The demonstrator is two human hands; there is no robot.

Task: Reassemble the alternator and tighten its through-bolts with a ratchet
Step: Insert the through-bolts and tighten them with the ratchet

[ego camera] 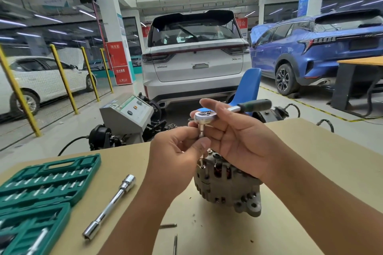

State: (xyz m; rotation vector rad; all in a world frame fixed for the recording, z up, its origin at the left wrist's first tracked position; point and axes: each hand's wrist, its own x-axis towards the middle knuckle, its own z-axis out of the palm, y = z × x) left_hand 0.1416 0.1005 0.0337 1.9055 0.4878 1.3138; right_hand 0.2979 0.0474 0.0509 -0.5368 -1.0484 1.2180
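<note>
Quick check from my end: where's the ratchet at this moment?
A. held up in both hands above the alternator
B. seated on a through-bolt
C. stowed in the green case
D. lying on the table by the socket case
A: the right hand holds the ratchet at its head while the left hand pinches the small socket under it, above the alternator.

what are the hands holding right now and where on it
The right hand grips the ratchet at its head; the left hand pinches the socket under it.

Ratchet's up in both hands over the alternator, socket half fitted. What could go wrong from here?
1. The left hand only pinches the socket under the ratchet head; if it slips, it would likely drop onto the alternator.
2. Loose bolts lie near the table front edge; a forearm could sweep them off.
</note>
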